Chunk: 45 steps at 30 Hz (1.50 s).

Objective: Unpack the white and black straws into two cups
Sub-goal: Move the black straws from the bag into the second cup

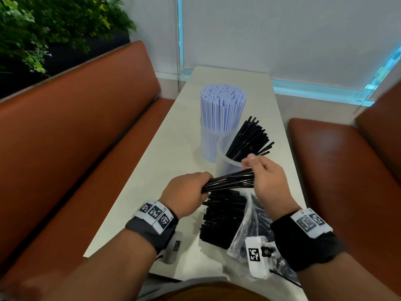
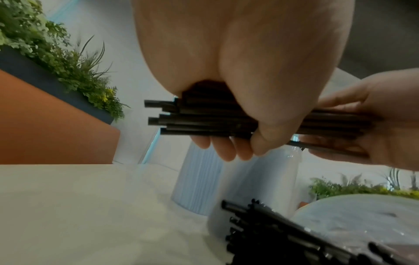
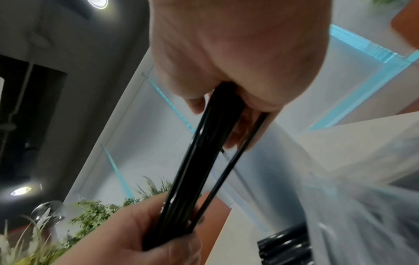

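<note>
Both hands hold one bundle of black straws (image 1: pixel 230 181) level above the table. My left hand (image 1: pixel 186 192) grips its left end; the straw tips (image 2: pixel 156 111) stick out past the fingers. My right hand (image 1: pixel 262 177) grips the right end (image 3: pixel 204 143). Behind them a clear cup (image 1: pixel 225 164) holds several black straws (image 1: pixel 249 140) leaning right. A second clear cup (image 1: pixel 208 144) is packed with white straws (image 1: pixel 221 105). More black straws (image 1: pixel 221 220) lie in a heap on the table, partly inside a clear plastic bag (image 1: pixel 245 231).
The narrow white table (image 1: pixel 152 166) runs away from me between two orange-brown benches (image 1: pixel 76 137), the other bench (image 1: pixel 338 170) on the right. A planter with green plants (image 1: pixel 43 29) stands behind the left bench. A window wall closes the far end.
</note>
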### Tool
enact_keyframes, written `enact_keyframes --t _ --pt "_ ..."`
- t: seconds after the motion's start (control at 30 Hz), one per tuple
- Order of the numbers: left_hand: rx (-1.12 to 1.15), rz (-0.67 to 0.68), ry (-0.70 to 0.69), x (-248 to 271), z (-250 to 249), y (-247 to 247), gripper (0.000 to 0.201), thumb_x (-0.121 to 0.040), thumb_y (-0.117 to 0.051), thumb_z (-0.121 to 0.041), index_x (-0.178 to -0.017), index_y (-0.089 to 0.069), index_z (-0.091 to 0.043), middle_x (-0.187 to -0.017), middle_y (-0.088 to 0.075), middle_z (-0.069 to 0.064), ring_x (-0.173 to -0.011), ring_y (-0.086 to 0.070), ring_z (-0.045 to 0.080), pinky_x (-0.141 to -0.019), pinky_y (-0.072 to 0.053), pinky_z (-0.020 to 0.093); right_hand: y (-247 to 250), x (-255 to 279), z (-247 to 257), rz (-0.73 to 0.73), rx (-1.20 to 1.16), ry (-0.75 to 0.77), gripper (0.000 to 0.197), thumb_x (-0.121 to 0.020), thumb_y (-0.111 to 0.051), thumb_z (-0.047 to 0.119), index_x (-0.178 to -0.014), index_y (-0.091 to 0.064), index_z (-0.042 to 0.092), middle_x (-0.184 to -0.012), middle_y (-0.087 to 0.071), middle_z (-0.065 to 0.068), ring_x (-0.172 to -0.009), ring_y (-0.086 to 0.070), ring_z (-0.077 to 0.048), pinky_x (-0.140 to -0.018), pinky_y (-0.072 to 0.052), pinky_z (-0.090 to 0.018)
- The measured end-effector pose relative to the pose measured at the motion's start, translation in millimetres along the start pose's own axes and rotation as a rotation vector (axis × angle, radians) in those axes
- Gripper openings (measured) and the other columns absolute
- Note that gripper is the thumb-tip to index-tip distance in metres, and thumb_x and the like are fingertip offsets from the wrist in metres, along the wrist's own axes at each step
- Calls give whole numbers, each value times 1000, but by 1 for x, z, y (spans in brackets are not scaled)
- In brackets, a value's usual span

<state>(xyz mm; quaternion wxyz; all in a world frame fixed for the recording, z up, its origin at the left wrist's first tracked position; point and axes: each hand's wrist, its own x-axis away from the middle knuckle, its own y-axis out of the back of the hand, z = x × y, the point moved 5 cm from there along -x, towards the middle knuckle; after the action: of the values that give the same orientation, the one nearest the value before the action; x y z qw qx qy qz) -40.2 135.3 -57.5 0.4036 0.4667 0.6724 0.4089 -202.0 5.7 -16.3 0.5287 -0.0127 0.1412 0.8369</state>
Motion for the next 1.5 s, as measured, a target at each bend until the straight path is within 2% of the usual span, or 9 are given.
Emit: enact_keyframes --t 0.2,0.47,0.57,0.7,0.87,1.03,1.33,1.4,1.5 --pt "-83 -15 -35 -11 -22 8 19 -94 -56 -33 -111 -53 -27 -88 -59 -7 -74 -56 19 -56 -32 31 10 -2 -11 -65 -152 -183 29 -82 -55 41 -76 -75 21 -111 -73 -9 -107 -67 -17 -98 -51 -56" --pt "-92 -39 -36 -21 -52 8 31 -91 -58 -37 -117 -45 -29 -84 -61 -5 -68 -57 23 -54 -32 32 -4 5 -5 -33 -82 -89 31 -103 -52 33 -82 -69 18 -82 -74 -4 -84 -69 -25 -88 -54 -54" --pt "-38 -59 -2 -27 -52 13 23 -90 -57 -35 -111 -48 -32 -80 -57 -7 -74 -61 23 -56 -33 32 -10 11 -7 22 -201 -152 40 -105 -47 41 -87 -73 16 -88 -75 -6 -91 -73 -26 -77 -61 -38" --pt "626 -246 161 -34 -31 41 4 -91 -63 -32 -92 -59 -34 -72 -64 -6 -64 -61 8 -60 -48 27 -4 8 -11 -52 -425 -335 46 -104 -39 54 -109 -67 18 -105 -73 -6 -98 -73 -21 -87 -59 -38" --pt "1813 -541 -10 -45 -35 91 17 -87 -69 -8 -85 -69 -25 -75 -61 5 -71 -61 21 -76 -54 35 -10 13 -16 -5 -614 -601 59 -101 -40 60 -116 -65 9 -114 -72 -17 -104 -71 -30 -93 -56 -45" --pt "1933 -503 23 -53 -55 84 27 -94 -57 1 -83 -62 -22 -70 -60 2 -67 -61 18 -77 -53 37 -25 18 -7 104 -881 -685 69 -103 -36 59 -132 -56 0 -133 -62 -21 -121 -62 -38 -96 -53 -50" --pt "1873 -432 123 -59 -65 69 25 -97 -54 3 -85 -59 -19 -69 -59 5 -66 -59 20 -72 -55 34 -26 16 -4 215 -676 -570 48 -105 -46 43 -121 -65 2 -115 -72 -15 -108 -69 -31 -89 -59 -41" --pt "1862 -437 145 -61 -64 66 26 -98 -52 3 -84 -59 -18 -69 -58 4 -66 -59 19 -72 -55 34 -19 13 -1 184 -362 -311 22 -100 -58 31 -114 -68 17 -104 -75 4 -101 -68 -17 -80 -56 -22" --pt "1859 -435 179 -61 -60 61 26 -97 -54 2 -83 -61 -19 -70 -58 5 -66 -59 19 -74 -54 36 -17 10 13 304 25 83 42 -86 -74 27 -124 -57 32 -111 -69 17 -106 -63 1 -89 -51 -17"
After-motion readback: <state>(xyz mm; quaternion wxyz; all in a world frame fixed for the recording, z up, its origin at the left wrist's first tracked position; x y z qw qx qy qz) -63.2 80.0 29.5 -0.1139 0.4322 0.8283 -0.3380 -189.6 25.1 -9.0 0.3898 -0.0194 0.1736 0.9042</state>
